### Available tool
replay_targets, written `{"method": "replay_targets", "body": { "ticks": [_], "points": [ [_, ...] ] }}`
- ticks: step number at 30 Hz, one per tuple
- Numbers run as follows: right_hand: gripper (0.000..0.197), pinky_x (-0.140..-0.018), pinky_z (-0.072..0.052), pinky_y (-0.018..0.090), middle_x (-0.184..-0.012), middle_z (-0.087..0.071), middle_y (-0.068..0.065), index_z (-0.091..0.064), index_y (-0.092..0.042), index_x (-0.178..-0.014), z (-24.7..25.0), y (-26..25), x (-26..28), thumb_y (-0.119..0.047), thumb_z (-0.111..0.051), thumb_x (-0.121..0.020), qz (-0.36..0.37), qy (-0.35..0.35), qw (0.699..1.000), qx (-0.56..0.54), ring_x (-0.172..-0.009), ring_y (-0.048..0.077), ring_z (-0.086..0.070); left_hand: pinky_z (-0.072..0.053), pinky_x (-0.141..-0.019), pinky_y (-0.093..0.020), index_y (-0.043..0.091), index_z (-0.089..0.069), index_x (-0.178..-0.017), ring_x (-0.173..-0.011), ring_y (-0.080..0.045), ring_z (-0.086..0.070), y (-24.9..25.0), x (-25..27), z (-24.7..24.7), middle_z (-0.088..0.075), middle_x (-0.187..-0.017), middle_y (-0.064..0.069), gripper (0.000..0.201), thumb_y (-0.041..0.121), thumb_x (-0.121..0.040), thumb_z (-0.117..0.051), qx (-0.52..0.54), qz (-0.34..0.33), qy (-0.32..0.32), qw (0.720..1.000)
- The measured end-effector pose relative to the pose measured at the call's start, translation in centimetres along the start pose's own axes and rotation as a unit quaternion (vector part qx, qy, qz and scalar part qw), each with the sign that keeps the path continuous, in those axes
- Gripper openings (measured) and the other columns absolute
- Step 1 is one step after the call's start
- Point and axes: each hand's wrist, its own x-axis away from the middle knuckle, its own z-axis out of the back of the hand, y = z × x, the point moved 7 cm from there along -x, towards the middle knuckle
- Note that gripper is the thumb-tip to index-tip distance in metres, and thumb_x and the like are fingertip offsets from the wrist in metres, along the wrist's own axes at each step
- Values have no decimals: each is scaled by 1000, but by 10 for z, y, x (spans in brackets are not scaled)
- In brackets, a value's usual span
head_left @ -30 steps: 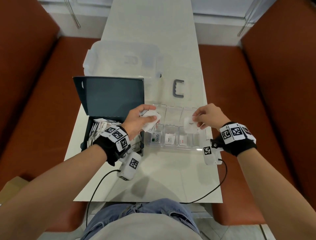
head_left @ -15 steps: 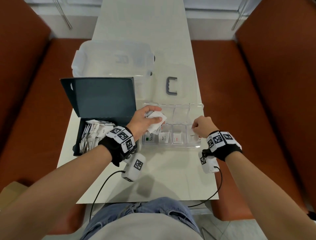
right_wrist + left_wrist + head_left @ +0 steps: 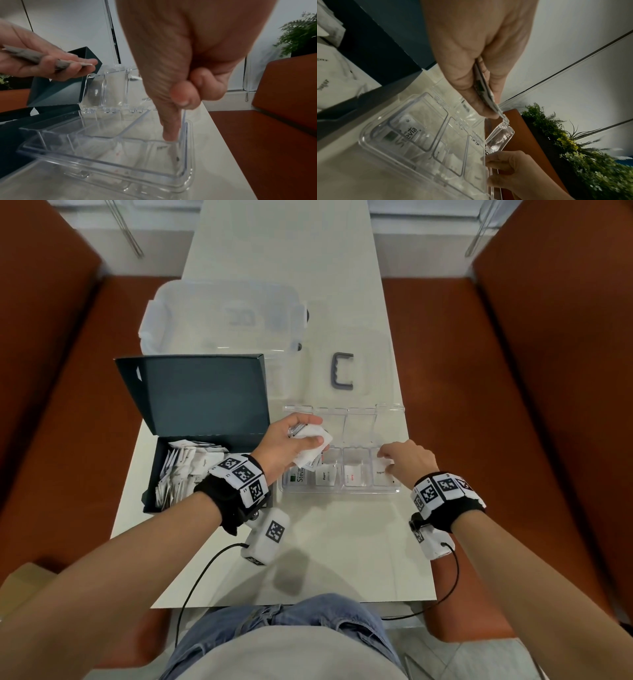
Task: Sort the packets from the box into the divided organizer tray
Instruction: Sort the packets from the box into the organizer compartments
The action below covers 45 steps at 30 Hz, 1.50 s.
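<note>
The clear divided organizer tray (image 3: 342, 492) lies on the white table, with Stevia (image 3: 297, 475), pepper (image 3: 324, 477) and red-printed (image 3: 354, 477) packets in its front compartments. My left hand (image 3: 301, 440) hovers over the tray's left end and grips a stack of white packets (image 3: 313, 441), seen edge-on in the left wrist view (image 3: 485, 94). My right hand (image 3: 394, 462) presses a sugar packet (image 3: 382, 474) into the rightmost compartment with its straight index finger (image 3: 169, 128); its other fingers are curled. The dark box (image 3: 150, 491) at left holds several more packets (image 3: 185, 470).
The box lid (image 3: 198, 395) stands open behind the box. The tray's clear compartment lids (image 3: 346, 419) are flipped up at its far side. A clear plastic bin (image 3: 222, 316) and a clear lid with a grey handle (image 3: 342, 371) lie farther back. Brown benches (image 3: 513, 405) flank the table.
My right hand brought a packet down from above the tray into the rightmost compartment and now presses it with one finger. My left hand still holds its stack in about the same place.
</note>
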Motion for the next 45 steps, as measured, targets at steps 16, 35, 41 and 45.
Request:
{"method": "replay_targets", "body": {
  "ticks": [16,35,41,45],
  "points": [
    [16,-66,-42,30,-98,-65,1,-68,-21,-95,-9,-21,-13,-11,-60,-86,47,-41,984,166,-86,26,-65,-60,-68,-29,2,-58,-123,-90,-30,-69,2,0,2,-56,-129,-23,39,-9,-86,-63,14,-10,-9,1000],
    [16,-68,-44,32,-96,-63,4,-66,-15,-91,2,-28,-8,-8,-52,-89,16,-49,988,145,-80,27,-61,-60,-65,-30,0,-56,-125,-89,-33,-67,14,2,3,-57,-128,-23,39,-9,-87,-62,17,-24,-9,1000],
    [15,-71,-57,30,-94,-64,-4,-70,-22,-98,50,-31,10,-19,-57,-92,12,-31,998,-46,-58,17,-67,-59,-76,-39,1,-57,-122,-90,-34,-67,19,0,8,-57,-126,-25,38,-9,-86,-63,10,-22,-41,999],
    [15,-46,-49,17,-89,-69,-4,-68,-19,-103,86,-68,22,-22,-57,-93,73,53,961,-260,-49,14,-66,-59,-61,-29,-2,-57,-122,-82,-32,-69,22,1,19,-60,-122,-28,40,-8,-84,-66,17,-33,-47,998]
  ]
}}
